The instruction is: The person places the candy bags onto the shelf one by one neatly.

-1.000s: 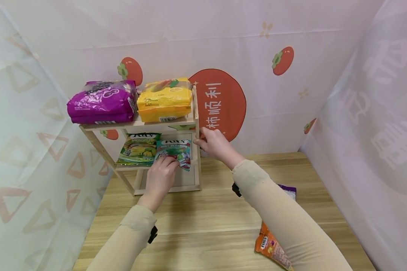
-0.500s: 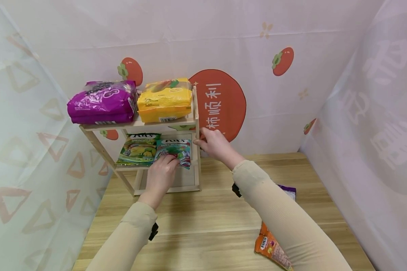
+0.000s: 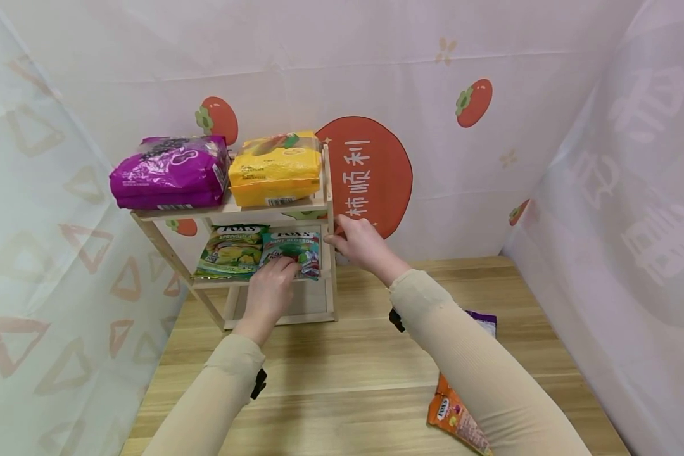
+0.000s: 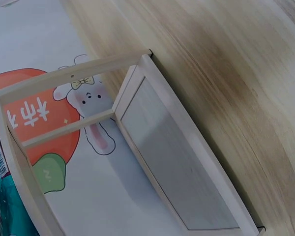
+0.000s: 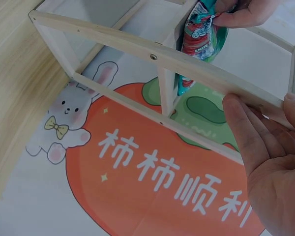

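On the middle shelf of the wooden rack [image 3: 262,284], a teal candy bag [image 3: 310,248] leans back at the right side. My left hand [image 3: 271,288] pinches its front, and that thumb shows against the crinkled bag [image 5: 199,37] in the right wrist view. A green candy bag [image 3: 232,250] stands to the left of it. With thumb and fingers on either side, my right hand [image 3: 365,246] grips the rack's right front post [image 5: 196,66]. The left wrist view catches only a bit of the teal bag [image 4: 14,209] and fingertips at its edge.
A purple pack [image 3: 171,174] and a yellow pack [image 3: 276,171] lie on the rack's top shelf. An orange bag [image 3: 458,418] and a purple-white packet [image 3: 484,321] lie on the wooden table [image 3: 342,392], partly behind my right sleeve. Printed cloth walls stand close around.
The teal bag has shifted up and further back onto the middle shelf, its lower edge rising. My left hand has moved slightly forward with it. The right hand keeps its grip on the post.
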{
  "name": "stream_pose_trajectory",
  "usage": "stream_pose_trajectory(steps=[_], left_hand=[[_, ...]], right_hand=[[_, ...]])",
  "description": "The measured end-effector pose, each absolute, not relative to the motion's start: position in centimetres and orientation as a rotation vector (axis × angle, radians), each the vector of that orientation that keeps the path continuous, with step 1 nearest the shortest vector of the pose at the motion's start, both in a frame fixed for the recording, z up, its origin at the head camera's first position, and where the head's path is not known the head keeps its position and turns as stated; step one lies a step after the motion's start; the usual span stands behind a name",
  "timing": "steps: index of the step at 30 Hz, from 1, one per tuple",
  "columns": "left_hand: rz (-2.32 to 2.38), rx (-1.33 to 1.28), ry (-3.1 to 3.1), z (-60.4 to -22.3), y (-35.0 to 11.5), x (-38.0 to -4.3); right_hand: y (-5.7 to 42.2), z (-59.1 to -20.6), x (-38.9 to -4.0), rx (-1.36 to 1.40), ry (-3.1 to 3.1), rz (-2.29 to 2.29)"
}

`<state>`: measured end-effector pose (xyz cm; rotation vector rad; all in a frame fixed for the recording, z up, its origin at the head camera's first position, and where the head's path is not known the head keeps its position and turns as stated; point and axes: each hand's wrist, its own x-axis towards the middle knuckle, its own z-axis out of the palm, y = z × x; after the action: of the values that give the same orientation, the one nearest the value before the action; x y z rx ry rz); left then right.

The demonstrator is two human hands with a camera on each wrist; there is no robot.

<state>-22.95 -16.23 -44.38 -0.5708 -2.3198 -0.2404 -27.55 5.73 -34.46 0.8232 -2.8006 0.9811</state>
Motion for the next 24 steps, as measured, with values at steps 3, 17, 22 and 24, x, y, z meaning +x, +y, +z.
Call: stream_pose_trajectory(steps=[3, 17, 22, 24], left_hand=[[-0.239, -0.564, -2.325, -44.4, -16.2, -23.2], [-0.217, -0.54, -2.383, -44.2, -16.2, -24.0], [-0.226, -0.519, -2.395, -44.1, -16.2, -24.3], [-0.23, -0.512, -2.399, -44.1, -16.1, -24.4]], right_hand=[[5.7, -34.5, -27.5, 0.822, -2.801, 0.98], [5.6, -34.4, -27.5, 0.804, -2.818, 0.991], [5.5, -34.4, -27.5, 0.794, -2.821, 0.993], [5.5, -34.4, -27.5, 0.795, -2.818, 0.993]])
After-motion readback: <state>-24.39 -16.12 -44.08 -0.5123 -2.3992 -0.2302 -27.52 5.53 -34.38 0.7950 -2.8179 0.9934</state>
